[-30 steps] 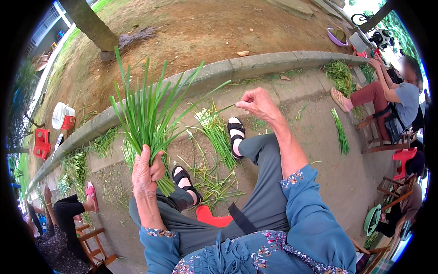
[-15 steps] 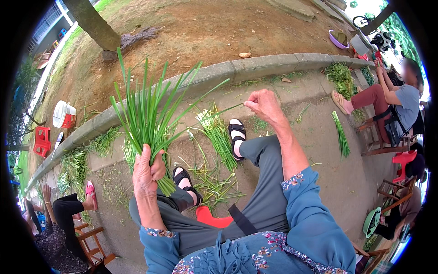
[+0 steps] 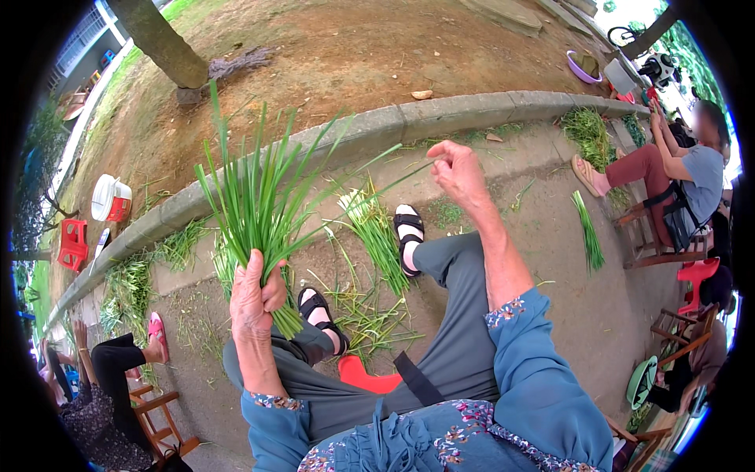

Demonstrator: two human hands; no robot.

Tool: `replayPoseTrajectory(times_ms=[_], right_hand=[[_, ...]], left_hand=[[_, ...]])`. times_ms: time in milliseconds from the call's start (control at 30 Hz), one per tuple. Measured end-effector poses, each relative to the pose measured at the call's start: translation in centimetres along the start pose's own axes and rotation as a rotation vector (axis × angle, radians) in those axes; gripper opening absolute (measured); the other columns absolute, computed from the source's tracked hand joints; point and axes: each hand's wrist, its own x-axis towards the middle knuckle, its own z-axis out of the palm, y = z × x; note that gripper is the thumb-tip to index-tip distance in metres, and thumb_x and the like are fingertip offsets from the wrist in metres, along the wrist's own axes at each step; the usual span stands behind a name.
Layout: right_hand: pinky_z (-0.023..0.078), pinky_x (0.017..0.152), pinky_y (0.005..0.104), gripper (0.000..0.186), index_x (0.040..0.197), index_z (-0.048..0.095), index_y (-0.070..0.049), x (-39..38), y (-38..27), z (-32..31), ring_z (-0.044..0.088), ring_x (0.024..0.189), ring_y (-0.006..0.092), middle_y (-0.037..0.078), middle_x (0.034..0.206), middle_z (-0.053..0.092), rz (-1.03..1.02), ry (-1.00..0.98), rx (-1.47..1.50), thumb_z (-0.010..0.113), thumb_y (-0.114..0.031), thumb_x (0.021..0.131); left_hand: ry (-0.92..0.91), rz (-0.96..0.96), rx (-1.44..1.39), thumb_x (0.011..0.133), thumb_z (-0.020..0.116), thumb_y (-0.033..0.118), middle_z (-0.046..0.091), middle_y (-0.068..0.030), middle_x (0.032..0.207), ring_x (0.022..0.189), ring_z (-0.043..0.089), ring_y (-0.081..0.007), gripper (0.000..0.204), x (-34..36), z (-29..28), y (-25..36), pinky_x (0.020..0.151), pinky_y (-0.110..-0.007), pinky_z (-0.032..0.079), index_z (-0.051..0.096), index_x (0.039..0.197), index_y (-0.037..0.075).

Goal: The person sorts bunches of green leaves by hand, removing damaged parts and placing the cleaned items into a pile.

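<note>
My left hand [image 3: 259, 295] is closed around an upright, fanned bunch of long green leaves [image 3: 255, 193], likely chives, the pale cut ends lower down. My right hand [image 3: 458, 177], raised right of the bunch, pinches the tip of one thin leaf stretched out from it. Below lie a bundle of pale-stemmed stalks [image 3: 373, 236] beside my right sandal [image 3: 407, 236] and scattered trimmings [image 3: 358, 315] by my left sandal [image 3: 318, 315]. Another bundle, partly hidden, lies behind the held bunch.
A concrete curb [image 3: 456, 106] borders bare soil with a tree [image 3: 161, 43]. Seated people [image 3: 704, 169] are on both sides, with wooden chairs. A small green bundle [image 3: 586, 228] lies right; a white bucket [image 3: 106, 197] and red stool [image 3: 73, 244] stand left; a green basin [image 3: 641, 381] sits right.
My right hand has moved rightward and slightly upward with the leaf's tip. The held leaves lean slightly further right. My left hand is almost unmoved.
</note>
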Motion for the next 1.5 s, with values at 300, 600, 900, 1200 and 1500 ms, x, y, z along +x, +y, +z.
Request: replayPoseTrajectory(times_ms=[300, 600, 900, 1200, 1500], right_hand=[[0.045, 0.046, 0.0227, 0.013, 0.095, 0.058, -0.001, 1.0, -1.2, -1.2, 0.052, 0.049, 0.006, 0.0, 0.063, 0.058, 0.17, 0.389, 0.415, 0.051, -0.001, 0.084], [0.046, 0.056, 0.024, 0.019, 0.109, 0.059, -0.009, -1.4, -5.9, -0.2, 0.054, 0.061, 0.0088, 0.002, 0.07, 0.057, -0.273, 0.084, 0.3, 0.049, -0.016, 0.094], [0.049, 0.057, 0.0341, 0.017, 0.101, 0.058, -0.011, -2.0, -6.4, 0.6, 0.059, 0.068, 0.0264, 0.008, 0.08, 0.057, -0.595, 0.038, -0.075, 0.056, -0.006, 0.085], [0.047, 0.053, 0.0371, 0.01, 0.086, 0.054, -0.005, -2.3, -6.6, 0.9, 0.059, 0.065, 0.0268, 0.008, 0.075, 0.054, -0.668, 0.062, -0.239, 0.057, -0.004, 0.077], [0.038, 0.043, 0.0362, 0.018, 0.056, 0.044, -0.006, -2.6, -7.3, 1.9, 0.05, 0.045, 0.0277, 0.011, 0.05, 0.045, -0.364, 0.228, -0.2, 0.054, -0.006, 0.071]], left_hand=[[-0.018, -0.009, 0.044, 0.092, 0.052, 0.037, 0.031, 0.0052, 0.042, 0.032, 0.022, -0.0052, 0.04, -0.2, 0.5, -0.2, 0.032, -0.023, 0.014, 0.062, 0.085, -0.001], [0.007, -0.029, 0.026, 0.092, 0.052, 0.036, 0.037, 0.0044, 0.042, 0.032, 0.022, -0.0051, 0.037, -0.1, 0.3, -0.1, 0.031, -0.023, 0.015, 0.062, 0.085, 0.001], [-0.01, -0.038, 0.032, 0.093, 0.051, 0.038, 0.031, 0.0054, 0.043, 0.033, 0.023, -0.0046, 0.039, -0.2, 0.4, 0.0, 0.033, -0.023, 0.014, 0.061, 0.087, 0.0], [-0.037, -0.033, 0.068, 0.093, 0.052, 0.037, 0.031, 0.0055, 0.043, 0.034, 0.023, -0.0042, 0.039, -0.1, 0.5, 0.0, 0.034, -0.022, 0.015, 0.061, 0.086, 0.0], [-0.03, -0.069, 0.198, 0.089, 0.058, 0.038, 0.034, 0.0065, 0.044, 0.035, 0.024, -0.0027, 0.039, -0.4, 1.1, -0.2, 0.034, -0.021, 0.015, 0.064, 0.086, -0.001]])
